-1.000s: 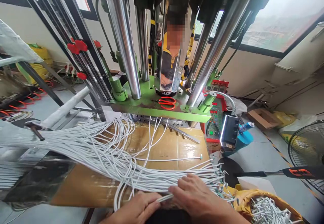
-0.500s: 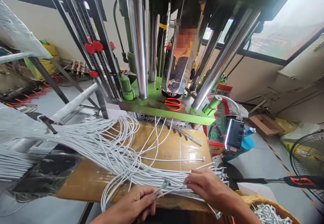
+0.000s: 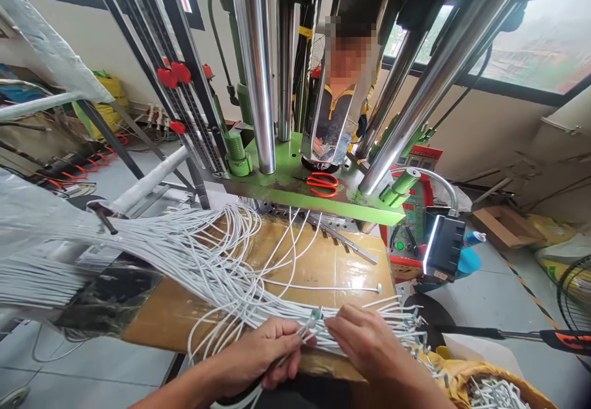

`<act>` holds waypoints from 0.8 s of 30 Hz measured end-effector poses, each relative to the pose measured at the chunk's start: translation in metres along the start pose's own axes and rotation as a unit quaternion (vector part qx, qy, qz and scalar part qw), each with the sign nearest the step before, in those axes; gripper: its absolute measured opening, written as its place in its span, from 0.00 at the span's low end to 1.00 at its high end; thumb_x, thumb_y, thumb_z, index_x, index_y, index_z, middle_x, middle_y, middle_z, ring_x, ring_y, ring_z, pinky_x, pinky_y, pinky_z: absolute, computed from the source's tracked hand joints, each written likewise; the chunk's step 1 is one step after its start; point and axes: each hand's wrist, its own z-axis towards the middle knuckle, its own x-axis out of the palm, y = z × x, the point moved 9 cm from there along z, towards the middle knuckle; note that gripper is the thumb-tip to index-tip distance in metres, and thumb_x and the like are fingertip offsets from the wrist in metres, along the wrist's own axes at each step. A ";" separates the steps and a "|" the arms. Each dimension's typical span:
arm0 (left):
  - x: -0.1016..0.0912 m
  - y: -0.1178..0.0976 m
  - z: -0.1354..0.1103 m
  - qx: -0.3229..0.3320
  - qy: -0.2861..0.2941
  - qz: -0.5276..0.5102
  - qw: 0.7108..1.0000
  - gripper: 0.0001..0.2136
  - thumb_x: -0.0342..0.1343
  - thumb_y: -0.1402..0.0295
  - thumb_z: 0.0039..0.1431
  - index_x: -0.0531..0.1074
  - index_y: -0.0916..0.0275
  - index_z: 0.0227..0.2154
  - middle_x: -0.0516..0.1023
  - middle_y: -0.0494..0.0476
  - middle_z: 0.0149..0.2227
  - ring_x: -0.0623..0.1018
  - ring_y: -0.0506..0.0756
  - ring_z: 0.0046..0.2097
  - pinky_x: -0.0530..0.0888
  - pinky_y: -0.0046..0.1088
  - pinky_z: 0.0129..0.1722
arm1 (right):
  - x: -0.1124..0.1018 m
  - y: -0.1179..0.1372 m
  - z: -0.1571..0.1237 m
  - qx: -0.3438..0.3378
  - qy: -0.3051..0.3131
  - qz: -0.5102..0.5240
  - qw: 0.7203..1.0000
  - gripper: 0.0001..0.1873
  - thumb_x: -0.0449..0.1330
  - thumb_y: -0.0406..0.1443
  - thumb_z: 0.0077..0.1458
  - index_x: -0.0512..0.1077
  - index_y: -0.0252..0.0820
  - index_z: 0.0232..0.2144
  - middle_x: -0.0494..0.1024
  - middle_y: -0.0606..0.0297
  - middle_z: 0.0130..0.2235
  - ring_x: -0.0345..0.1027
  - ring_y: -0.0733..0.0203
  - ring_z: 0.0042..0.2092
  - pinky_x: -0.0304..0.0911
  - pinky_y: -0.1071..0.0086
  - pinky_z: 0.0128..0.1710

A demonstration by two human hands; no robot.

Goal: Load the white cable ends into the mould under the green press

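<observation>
My left hand (image 3: pixel 274 350) is closed on a white cable (image 3: pixel 308 330), whose end with a small green connector (image 3: pixel 316 315) sticks up past the fingertips. Just right of that end, my right hand (image 3: pixel 364 338) is pinched; what lies between its fingers is hidden. Beneath both hands runs a thick bundle of white cables (image 3: pixel 231 292), spread over a brown cardboard sheet (image 3: pixel 341 258). A single cable with a pale green end (image 3: pixel 379 288) lies apart from the bundle.
Behind the cardboard stands a green press (image 3: pixel 277 190) with steel columns; orange-handled scissors (image 3: pixel 322 184) lie on its plate. To the right are a red control box (image 3: pixel 415 212) and a black lamp (image 3: pixel 444 246). A yellow bag (image 3: pixel 462 369) holds white offcuts at the lower right.
My left hand has moved right and slightly up with the cable. My right hand has shifted slightly left, bringing its fingers close to the connector end. The view has shifted a little.
</observation>
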 end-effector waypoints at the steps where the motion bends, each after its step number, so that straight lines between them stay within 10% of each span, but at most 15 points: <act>1: 0.005 -0.003 0.003 0.010 0.009 -0.009 1.000 0.22 0.54 0.48 0.57 0.68 0.65 0.39 0.67 0.46 0.22 0.56 0.44 0.18 0.52 0.20 0.16 | 0.002 0.005 0.002 -0.005 -0.011 0.019 1.000 0.11 0.50 0.37 0.64 0.72 0.43 0.37 0.75 0.62 0.33 0.70 0.59 0.35 0.63 0.68 0.34; 8: 0.023 -0.035 0.024 0.077 0.026 -0.017 0.997 0.19 0.56 0.51 0.56 0.68 0.66 0.26 0.62 0.45 0.19 0.58 0.44 0.19 0.54 0.22 0.19 | 0.011 0.002 0.014 0.056 -0.063 0.237 0.968 0.33 0.44 0.47 0.65 0.37 0.49 0.67 0.48 0.58 0.68 0.43 0.56 0.67 0.51 0.57 0.63; 17: -0.019 -0.062 0.028 0.122 -0.103 -0.016 0.987 0.16 0.60 0.57 0.55 0.73 0.68 0.36 0.72 0.53 0.25 0.67 0.45 0.23 0.56 0.21 0.21 | -0.004 -0.153 0.030 0.209 -0.134 -0.047 0.968 0.24 0.45 0.32 0.60 0.63 0.31 0.57 0.72 0.46 0.50 0.63 0.44 0.50 0.59 0.48 0.52; 24: -0.039 -0.069 0.027 0.159 -0.177 -0.034 0.971 0.15 0.60 0.59 0.54 0.72 0.68 0.34 0.75 0.56 0.29 0.68 0.46 0.23 0.58 0.22 0.23 | 0.000 -0.163 0.035 0.227 -0.058 -0.045 0.971 0.19 0.47 0.31 0.57 0.71 0.34 0.48 0.73 0.48 0.41 0.65 0.47 0.45 0.62 0.56 0.46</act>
